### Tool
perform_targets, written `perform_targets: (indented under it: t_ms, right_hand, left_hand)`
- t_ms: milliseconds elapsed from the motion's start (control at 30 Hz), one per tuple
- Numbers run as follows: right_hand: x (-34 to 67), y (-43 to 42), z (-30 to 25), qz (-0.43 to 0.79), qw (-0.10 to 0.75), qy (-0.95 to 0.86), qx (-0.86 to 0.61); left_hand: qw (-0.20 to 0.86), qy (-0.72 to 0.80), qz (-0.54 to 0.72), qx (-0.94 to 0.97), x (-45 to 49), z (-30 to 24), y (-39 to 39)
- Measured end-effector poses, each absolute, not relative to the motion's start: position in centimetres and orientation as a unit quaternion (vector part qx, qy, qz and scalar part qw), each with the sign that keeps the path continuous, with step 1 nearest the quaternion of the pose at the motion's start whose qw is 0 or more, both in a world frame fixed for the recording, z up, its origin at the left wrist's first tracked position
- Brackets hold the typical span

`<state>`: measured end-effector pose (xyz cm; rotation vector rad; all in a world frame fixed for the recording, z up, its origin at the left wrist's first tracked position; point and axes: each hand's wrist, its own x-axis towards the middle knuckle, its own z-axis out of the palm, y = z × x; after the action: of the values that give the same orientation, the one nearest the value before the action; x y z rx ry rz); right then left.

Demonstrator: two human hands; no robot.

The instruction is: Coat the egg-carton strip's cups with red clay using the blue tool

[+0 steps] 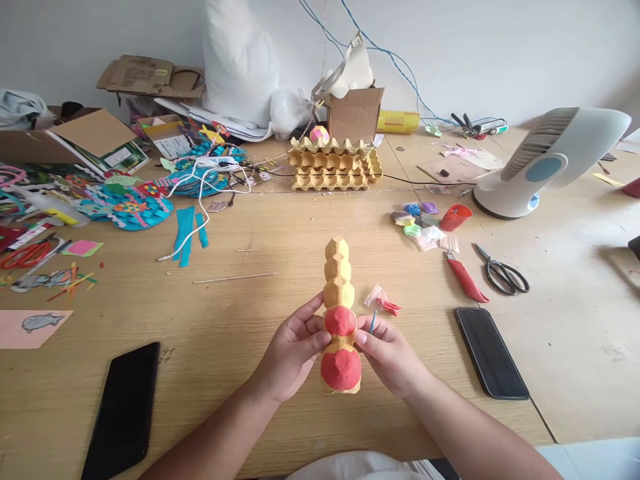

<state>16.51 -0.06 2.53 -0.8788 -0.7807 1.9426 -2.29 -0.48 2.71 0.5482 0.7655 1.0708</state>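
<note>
A strip of yellow egg-carton cups (339,280) lies lengthwise on the wooden table (250,313). Its two nearest bumps are covered in red clay (341,368). My left hand (293,350) grips the strip's left side, thumb pressed on the upper red bump. My right hand (387,353) holds the right side, its fingers pinched on a thin blue stick (373,323). A small plastic bag with red clay (383,301) lies just right of the strip.
Two dark phones (125,407) (493,352) flank my arms. A red utility knife (465,277), scissors (501,272), clay bags (417,223), a red cup (455,217) and a white fan (550,160) sit right. Stacked egg trays (335,167) and boxes stand behind; paper crafts (125,203) clutter the left.
</note>
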Motion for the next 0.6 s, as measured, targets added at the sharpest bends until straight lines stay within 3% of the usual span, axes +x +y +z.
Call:
perform_targets:
  t_ms: [400, 600]
  right_hand:
    - [16.62, 0.29, 2.9, 0.711, 0.414, -0.415, -0.388]
    - [17.05, 0.62, 2.91, 0.714, 0.369, -0.467, -0.368]
  left_hand:
    - [0.767, 0.318, 0.471, 0.296, -2.7, 2.27, -0.59]
    - [0.759, 0.34, 0.464, 0.305, -3.04, 2.38, -0.32]
